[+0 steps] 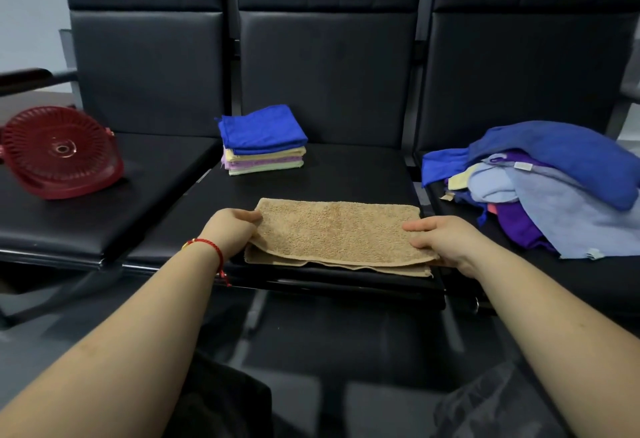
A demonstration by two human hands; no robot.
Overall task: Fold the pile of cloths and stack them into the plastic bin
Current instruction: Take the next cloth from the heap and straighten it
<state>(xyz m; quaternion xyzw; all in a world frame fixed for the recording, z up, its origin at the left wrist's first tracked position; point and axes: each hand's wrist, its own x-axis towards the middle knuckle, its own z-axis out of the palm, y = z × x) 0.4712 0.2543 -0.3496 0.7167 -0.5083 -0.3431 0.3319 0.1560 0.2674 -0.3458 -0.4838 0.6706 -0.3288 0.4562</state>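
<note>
Setting: a row of black padded seats (332, 174) with tall backrests, seen from the head camera; a person's two bare forearms reach in from 6 o'clock.

Tan towel (337, 233): folded once, lying on the front of the middle seat at the centre of view, its lower layer peeking out along the near edge.

Left hand (230, 226): at the towel's 9 o'clock end, fingers curled round the short edge and gripping it; a red string bracelet (214, 250) sits on the wrist.

Right hand (446, 238): at the 3 o'clock end, fingers fairly straight and lying flat on top of the towel, thumb side hidden, so a pinch underneath cannot be ruled out.

Folded stack (263, 141): blue, yellow, purple and green cloths at 12 o'clock, on the back of the same seat.

Unfolded pile (547, 184): blue, lilac and purple cloths heaped at 3 o'clock on the right seat.

Red plastic bin (60, 153): tipped on its side at 10 o'clock on the left seat, well apart from the stack.

Risk: the layers already sit uneven, so a second fold would likely come out skewed; the towel lies near the seat's front lip and could slide off if dragged.
</note>
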